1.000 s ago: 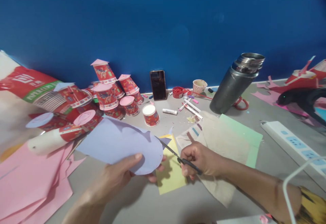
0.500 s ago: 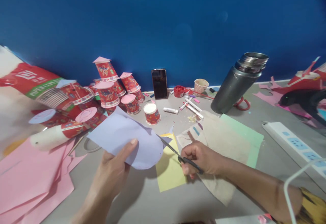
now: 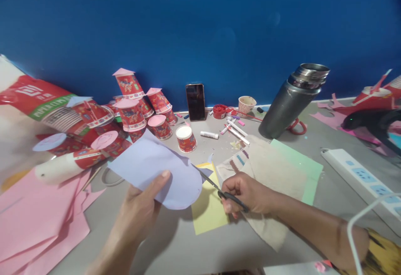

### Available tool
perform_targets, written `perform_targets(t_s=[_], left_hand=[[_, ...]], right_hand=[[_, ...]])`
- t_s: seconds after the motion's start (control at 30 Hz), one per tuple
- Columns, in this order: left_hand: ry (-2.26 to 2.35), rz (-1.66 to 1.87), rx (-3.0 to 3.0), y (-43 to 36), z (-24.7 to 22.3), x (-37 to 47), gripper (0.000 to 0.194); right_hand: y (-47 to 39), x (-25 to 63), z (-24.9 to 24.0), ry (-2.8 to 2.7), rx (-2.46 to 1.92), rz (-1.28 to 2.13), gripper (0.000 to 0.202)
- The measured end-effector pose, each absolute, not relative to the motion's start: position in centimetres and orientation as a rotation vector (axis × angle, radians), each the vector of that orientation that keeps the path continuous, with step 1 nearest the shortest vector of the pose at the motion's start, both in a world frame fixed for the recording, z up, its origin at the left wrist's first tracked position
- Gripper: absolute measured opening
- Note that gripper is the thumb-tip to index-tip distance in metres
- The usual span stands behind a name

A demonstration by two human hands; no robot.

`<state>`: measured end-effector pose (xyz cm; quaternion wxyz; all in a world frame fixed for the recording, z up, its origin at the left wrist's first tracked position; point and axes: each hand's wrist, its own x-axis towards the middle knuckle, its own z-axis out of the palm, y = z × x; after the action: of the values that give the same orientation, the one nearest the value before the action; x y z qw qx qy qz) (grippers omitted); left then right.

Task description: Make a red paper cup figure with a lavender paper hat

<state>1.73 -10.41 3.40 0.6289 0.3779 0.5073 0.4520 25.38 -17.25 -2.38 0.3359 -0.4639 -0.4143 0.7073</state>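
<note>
A lavender paper (image 3: pixel 175 175) with a rounded lower right edge is pinched in my left hand (image 3: pixel 140 208), thumb on top and fingers hidden beneath. My right hand (image 3: pixel 241 195) is closed around the black handles of a pair of scissors (image 3: pixel 213 184). The blades point up and left and meet the paper's right edge, where a narrow cut strip hangs. Under the scissors lies a yellow sheet (image 3: pixel 208 218), and a beige cloth (image 3: pixel 266 170) lies beneath my right hand and forearm.
Red paper cups (image 3: pixel 130 116) are stacked at back left, with pink sheets (image 3: pixel 40 216) in front. A phone (image 3: pixel 196 103) leans on the blue wall. Markers (image 3: pixel 236 131), a dark flask (image 3: pixel 286 106), a green sheet (image 3: pixel 313 166) and a power strip (image 3: pixel 363 179) are farther right.
The scissor blades and the paper have shifted very slightly against each other at the cut. Both hands keep nearly the same place, and the whole view has moved a little.
</note>
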Motion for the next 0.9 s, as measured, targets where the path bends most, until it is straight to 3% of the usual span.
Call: perform_targets(t_s=[0.57,0.9], left_hand=[[1.319,1.086,0.941,-10.9,3.2,2.0,0.046],[1.241,1.004,0.863,-10.4,4.3,1.5,0.065]], right_hand=[[-17.3,25.3,-2.5,-1.046,-1.206,1.844,0.057],[-17.4,25.2,-2.9,-1.002,-1.202,1.856,0.052]])
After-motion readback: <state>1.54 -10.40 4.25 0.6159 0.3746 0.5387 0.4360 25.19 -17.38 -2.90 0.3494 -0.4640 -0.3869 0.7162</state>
